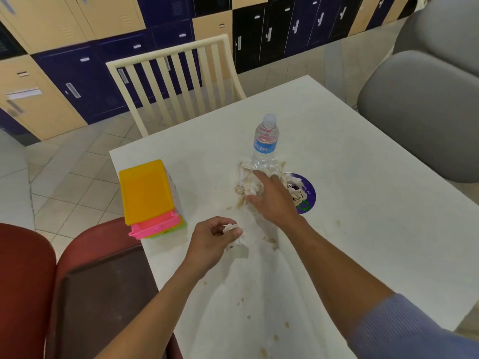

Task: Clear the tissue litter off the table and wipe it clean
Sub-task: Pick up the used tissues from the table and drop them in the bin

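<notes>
A heap of crumpled, brown-stained tissue (247, 183) lies in the middle of the white table (363, 203), at the foot of a water bottle. My right hand (272, 196) lies on top of that heap with fingers spread. Nearer to me, my left hand (213, 238) pinches a small white scrap of tissue (230, 227) just above the table. More stained tissue (269, 233) trails between the two hands. Brown crumbs and smears (242, 301) dot the tabletop toward the near edge.
A clear water bottle (265, 141) with a blue label stands upright behind the heap. A round purple sticker (308, 193) sits beside it. Stacked yellow, pink and green plastic bins (150, 198) stand at the table's left edge. Chairs ring the table: cream (178, 73), grey (425, 110), red (85, 281).
</notes>
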Demonstrator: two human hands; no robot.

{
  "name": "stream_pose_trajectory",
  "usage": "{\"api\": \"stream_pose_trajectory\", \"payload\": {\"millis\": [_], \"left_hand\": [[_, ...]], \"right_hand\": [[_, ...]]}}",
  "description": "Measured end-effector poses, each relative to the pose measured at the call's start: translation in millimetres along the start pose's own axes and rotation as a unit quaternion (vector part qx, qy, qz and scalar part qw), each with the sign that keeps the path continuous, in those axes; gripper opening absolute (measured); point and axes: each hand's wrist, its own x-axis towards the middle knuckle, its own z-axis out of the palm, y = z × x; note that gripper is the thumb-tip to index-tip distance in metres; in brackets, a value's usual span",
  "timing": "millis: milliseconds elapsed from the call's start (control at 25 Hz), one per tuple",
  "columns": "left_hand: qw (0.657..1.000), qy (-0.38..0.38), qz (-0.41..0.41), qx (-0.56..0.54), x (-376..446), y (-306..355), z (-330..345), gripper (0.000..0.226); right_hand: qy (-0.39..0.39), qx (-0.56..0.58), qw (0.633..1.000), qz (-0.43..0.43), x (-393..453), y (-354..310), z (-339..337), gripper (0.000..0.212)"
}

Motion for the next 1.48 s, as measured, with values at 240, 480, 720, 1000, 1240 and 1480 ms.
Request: {"api": "stream_pose_trajectory", "payload": {"millis": [240, 480, 720, 1000, 1240, 1480], "left_hand": [[1.000, 0.010, -0.002, 0.016, -5, 2, -7, 0.015], [1.000, -0.016, 0.008, 0.013, -30, 13, 22, 0.017], [0.994, -0.080, 0.045, 0.057, -79, 20, 89, 0.011], [0.969, -0.179, 0.059, 0.158, -158, -11, 203, 0.012], [0.930, -0.257, 0.088, 0.248, -215, -67, 298, 0.011], [0.870, -0.253, 0.145, 0.397, -242, -136, 354, 0.019]], "right_hand": [[0.100, 0.190, 0.976, 0.028, -6, -11, -12, 0.018], [0.109, 0.481, 0.861, 0.123, -71, 18, -67, 0.006], [0.174, 0.487, 0.831, 0.205, -188, 112, -97, 0.016], [0.293, 0.377, 0.804, 0.354, -368, 247, -92, 0.018], [0.285, 0.167, 0.850, 0.410, -462, 328, -63, 0.003], [0.158, 0.106, 0.913, 0.360, -481, 364, -46, 0.035]]}}
